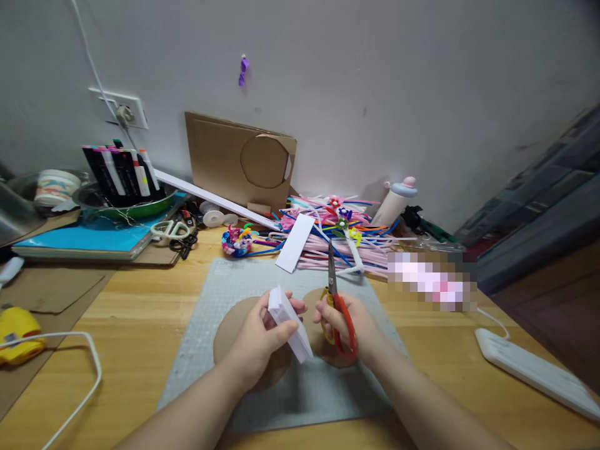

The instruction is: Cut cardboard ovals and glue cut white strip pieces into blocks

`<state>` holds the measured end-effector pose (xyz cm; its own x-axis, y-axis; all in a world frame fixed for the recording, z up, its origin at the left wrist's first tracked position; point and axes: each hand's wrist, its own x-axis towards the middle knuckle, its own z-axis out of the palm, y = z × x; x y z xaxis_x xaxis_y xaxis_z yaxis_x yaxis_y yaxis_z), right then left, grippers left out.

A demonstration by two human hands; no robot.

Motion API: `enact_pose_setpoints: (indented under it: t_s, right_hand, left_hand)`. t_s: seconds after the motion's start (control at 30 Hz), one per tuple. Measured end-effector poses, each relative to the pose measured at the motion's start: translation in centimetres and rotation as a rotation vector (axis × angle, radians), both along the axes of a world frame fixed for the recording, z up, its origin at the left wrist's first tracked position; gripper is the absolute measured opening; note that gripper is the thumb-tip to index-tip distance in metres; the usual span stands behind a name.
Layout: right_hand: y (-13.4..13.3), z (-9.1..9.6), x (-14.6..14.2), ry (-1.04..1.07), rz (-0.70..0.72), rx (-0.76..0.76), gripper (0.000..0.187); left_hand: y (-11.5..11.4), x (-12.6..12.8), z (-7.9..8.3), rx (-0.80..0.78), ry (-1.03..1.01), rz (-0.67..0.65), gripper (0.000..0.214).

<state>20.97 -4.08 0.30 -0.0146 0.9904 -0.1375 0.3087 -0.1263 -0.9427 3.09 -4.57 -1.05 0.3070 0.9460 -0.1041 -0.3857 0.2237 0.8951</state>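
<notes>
My left hand (260, 340) is closed around a folded stack of white paper (288, 322), held just above the grey cutting mat (225, 294). My right hand (349, 325) grips red-handled scissors (338, 300) with the blades shut and pointing away from me. Its fingertips touch the paper's right side. Two brown cardboard discs (234, 325) lie on the mat under both hands. A loose white paper strip (296, 242) rests at the mat's far edge.
A heap of coloured pipe cleaners (328, 240) and a small bottle (396, 200) lie behind the mat. Cardboard with a round hole (239, 159) leans on the wall. Markers in a green bowl (124, 187), blue folder, white scissors at left. A white power strip (534, 372) at right, white cable (89, 350) at left.
</notes>
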Motion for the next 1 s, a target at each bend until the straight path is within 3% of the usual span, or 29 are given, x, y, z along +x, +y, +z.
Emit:
enact_pose_setpoints:
  t_s: [0.2, 0.4, 0.57, 0.67, 0.77, 1.0]
  right_hand:
    - [2.8, -0.1, 0.2, 0.088, -0.065, 0.015, 0.035]
    - [8.8, -2.1, 1.1, -0.002, -0.206, 0.073, 0.036]
    - [12.5, -3.4, 0.8, -0.086, -0.204, 0.077, 0.039]
    - [13.8, -4.0, 0.0, -0.079, -0.158, 0.045, 0.030]
    - [14.6, -4.6, -0.8, -0.043, -0.122, 0.000, 0.020]
    - [14.7, -4.4, -1.5, 0.073, -0.189, -0.033, 0.024]
  left_hand:
    - [1.4, -0.4, -0.4, -0.310, -0.196, 0.076, 0.044]
    - [1.7, -0.4, 0.1, -0.456, -0.070, 0.138, 0.024]
    - [1.8, -0.5, 0.1, -0.478, 0.003, 0.158, 0.017]
    - [2.0, -0.6, 0.1, -0.467, 0.009, 0.159, 0.016]
    - [2.1, -0.7, 0.3, -0.455, 0.015, 0.156, 0.016]
    - [2.0, -0.8, 0.4, -0.438, 0.025, 0.144, 0.016]
